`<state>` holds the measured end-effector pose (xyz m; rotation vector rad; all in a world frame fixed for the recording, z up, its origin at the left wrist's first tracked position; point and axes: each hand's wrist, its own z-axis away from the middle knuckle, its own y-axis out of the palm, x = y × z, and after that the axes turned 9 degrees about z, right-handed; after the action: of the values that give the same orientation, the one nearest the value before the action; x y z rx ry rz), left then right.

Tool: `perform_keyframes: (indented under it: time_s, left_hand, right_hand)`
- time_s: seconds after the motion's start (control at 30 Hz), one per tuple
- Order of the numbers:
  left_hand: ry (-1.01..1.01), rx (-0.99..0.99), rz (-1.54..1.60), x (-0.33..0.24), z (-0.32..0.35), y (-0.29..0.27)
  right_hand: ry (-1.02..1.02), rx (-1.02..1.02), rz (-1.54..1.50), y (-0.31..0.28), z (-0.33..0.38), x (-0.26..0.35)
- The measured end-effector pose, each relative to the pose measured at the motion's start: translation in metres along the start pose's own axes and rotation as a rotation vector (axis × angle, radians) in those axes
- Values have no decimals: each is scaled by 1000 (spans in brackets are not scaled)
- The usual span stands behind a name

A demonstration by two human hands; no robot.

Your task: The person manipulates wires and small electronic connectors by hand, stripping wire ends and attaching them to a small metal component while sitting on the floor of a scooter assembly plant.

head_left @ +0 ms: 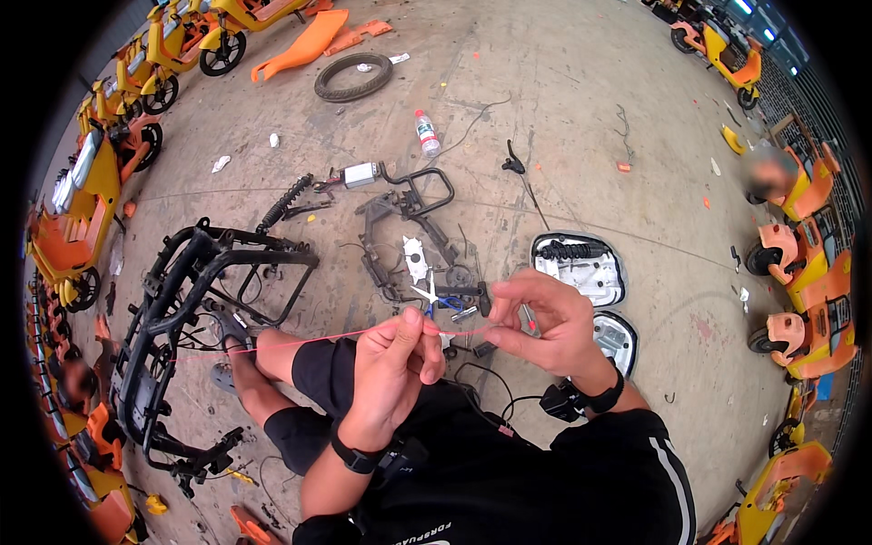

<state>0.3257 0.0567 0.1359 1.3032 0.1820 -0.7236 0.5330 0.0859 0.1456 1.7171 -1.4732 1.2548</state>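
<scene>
A thin red wire point(300, 344) runs from the black metal frame point(195, 272) on the left across to my hands. My left hand point(392, 363) is closed in a pinch on it, thumb against the index finger. A short length passes on to my right hand point(549, 322), whose thumb meets the strand while the index finger arches above; its exact grip is partly hidden. On the floor just beyond my fingers are blue-handled scissors point(447, 302), blades spread. A white flat plate point(415, 258) lies behind them.
A second dark frame part point(381, 218), a shock absorber point(284, 203) and a silver box point(361, 174) lie ahead. Two shell-like trays point(619, 277) sit to the right. Farther off are a plastic bottle point(426, 133), a tyre point(354, 78) and yellow scooters point(86, 213) along both sides.
</scene>
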Motion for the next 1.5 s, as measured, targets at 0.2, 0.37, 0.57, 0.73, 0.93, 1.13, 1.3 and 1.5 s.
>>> perform_keyframes:
  time_s: [0.2,0.37,0.57,0.73,0.93,1.13,1.3,1.5]
  left_hand:
    - [9,2,-1,1,0,2]
    - [5,-9,3,0,3,1]
    - [-9,-2,-75,-1,4,3]
    - [-255,106,-225,0,19,1]
    - [944,310,-1206,-22,37,38]
    - [835,278,-1271,-29,21,65]
    - [785,273,-1261,-23,20,62]
    - [908,324,-1354,-22,21,63]
  right_hand:
    - [-42,-18,11,2,-1,2]
    - [-90,-11,48,3,-3,4]
    - [-80,10,-10,0,3,-3]
    - [-72,12,-41,-1,3,-6]
    - [-144,2,109,-4,1,-3]
    - [-464,-42,438,-6,-9,11]
    - [-716,39,670,-7,-14,20]
    - [-690,-12,733,-4,-11,19]
